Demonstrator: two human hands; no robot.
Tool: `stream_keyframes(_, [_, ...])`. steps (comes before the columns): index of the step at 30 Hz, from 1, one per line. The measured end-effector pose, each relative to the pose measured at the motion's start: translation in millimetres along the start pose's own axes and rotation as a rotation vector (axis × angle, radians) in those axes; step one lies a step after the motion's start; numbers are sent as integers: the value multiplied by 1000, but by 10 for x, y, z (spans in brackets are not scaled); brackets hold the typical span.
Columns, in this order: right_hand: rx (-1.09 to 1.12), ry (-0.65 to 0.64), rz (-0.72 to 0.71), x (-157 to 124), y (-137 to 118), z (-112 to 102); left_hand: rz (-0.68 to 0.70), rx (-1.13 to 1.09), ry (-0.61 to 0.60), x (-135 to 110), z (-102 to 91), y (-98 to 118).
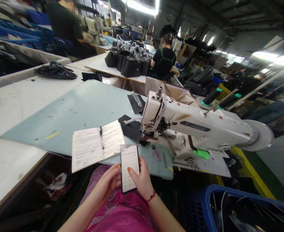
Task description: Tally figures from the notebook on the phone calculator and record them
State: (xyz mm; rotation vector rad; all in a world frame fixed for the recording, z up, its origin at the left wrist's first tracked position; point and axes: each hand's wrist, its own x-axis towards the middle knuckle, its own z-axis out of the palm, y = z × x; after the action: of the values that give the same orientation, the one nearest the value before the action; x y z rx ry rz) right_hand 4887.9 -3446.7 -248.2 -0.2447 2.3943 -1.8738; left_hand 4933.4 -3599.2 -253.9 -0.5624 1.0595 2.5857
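Head view looks down at a smartphone [129, 168] with a thin black frame and a white screen with rows of keys, held upright above the lap. The left hand [105, 183] cups its left edge, the fingers [111, 172] curled and close together, one orange nail beside the glass. The right hand [142, 183] holds the other edge; its fingers are hidden behind the phone, and the thumb [132, 170] with an orange nail lies on the screen. A red cord bracelet [151, 196] circles this wrist. Just beyond, an open paper notebook [97, 146] with a thin black pen [100, 137] lies on a smooth pale green board [60, 112], near black leather pieces [132, 127] and a white sewing machine [180, 125].
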Motion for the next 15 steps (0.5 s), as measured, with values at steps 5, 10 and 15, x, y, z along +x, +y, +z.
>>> stream_keyframes(5, [1,-10,6,-7,31,-7,-8,17,-18,15,-12,-17])
stream_keyframes(10, [4,-11,12,-12,8,-27,-12,18,-36,28,-17,-36])
stream_keyframes(15, [-5,4,21,-24,-3,-46,-26,10,-53,23,3,-35])
